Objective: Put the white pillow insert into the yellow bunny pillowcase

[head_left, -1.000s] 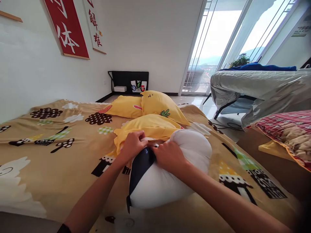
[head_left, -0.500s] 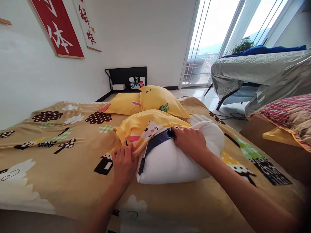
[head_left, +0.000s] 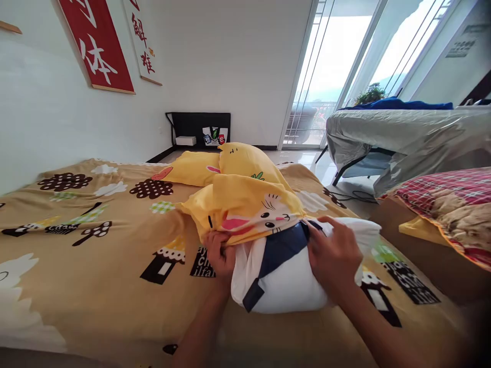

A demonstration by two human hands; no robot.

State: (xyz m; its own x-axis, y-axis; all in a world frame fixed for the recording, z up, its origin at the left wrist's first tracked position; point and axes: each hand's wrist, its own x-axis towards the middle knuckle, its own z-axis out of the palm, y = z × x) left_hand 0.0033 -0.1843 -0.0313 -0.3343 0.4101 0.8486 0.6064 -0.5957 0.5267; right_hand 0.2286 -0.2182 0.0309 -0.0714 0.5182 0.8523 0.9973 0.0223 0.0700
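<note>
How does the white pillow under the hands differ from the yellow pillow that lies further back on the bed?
The white pillow is bare, white with a dark blue band; the yellow pillow already wears a printed cartoon case. The white pillow is half under a yellow pillowcase, with the left hand gripping the case's edge and the right hand pressing on it; the yellow pillow lies untouched. Both rest on the bed.

— I count 2 yellow pillows (head_left: 215, 166) stacked behind, plus 1 white pillow (head_left: 291, 276) and 1 yellow pillowcase (head_left: 245, 207).
— And on the wall?
— I see 2 banners (head_left: 95, 43).
</note>
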